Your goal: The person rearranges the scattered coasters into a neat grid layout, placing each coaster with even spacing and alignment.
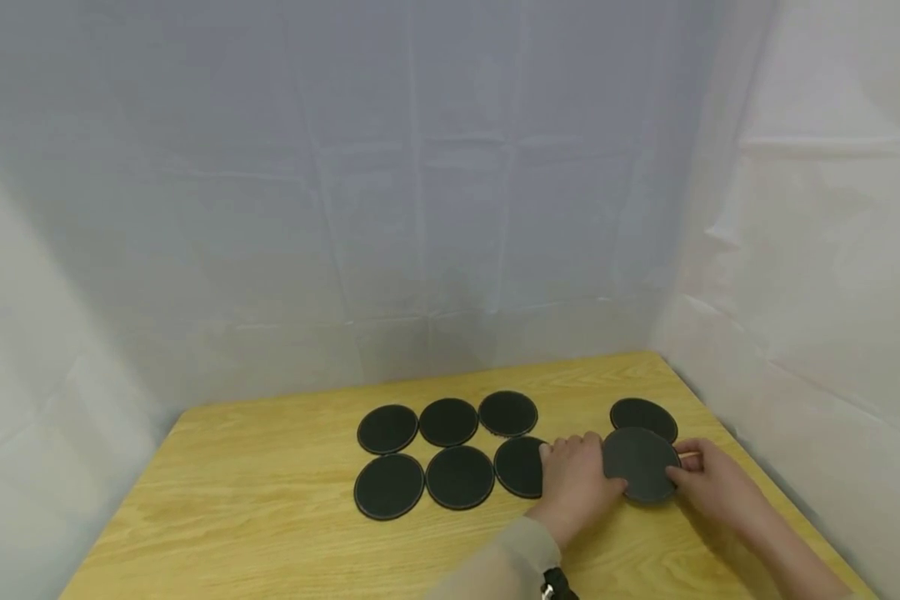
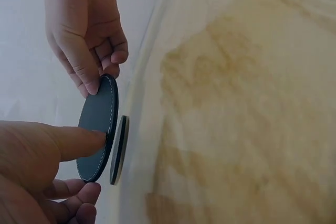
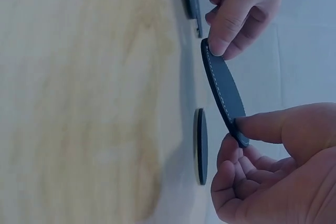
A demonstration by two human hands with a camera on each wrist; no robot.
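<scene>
held coaster: black round coaster [image 1: 640, 463], white stitched rim, lifted clear of the table [image 1: 270, 517] and tilted; sits between both hands at the right end, just in front of a lone coaster [image 1: 642, 416] lying flat

left hand: left hand [image 1: 579, 483] pinches the held coaster's left edge, thumb on the face, fingers curled under (wrist view shows thumb [image 2: 79, 141] pressed on top)

right hand: right hand [image 1: 712, 483] pinches the opposite edge, thumb on top, other fingers curled beneath; wrist cam confirms thumb [image 3: 273, 127] clamped on the rim

grid: six coasters [image 1: 450, 454] flat in two rows of three, mid-table; front-right one partly hidden by the left hand

gaps: grid coasters near or just touching each other; lone coaster well apart from grid

step (judged): coaster picked up w/ both hands, mid-carry, not yet set down

next move (judged): needs a level lowering onto bare wood beside a neighbour w/o overlapping it; release both pinches only once it lies flat

surround: white cloth backdrop [image 1: 450, 167] behind & on both sides
</scene>
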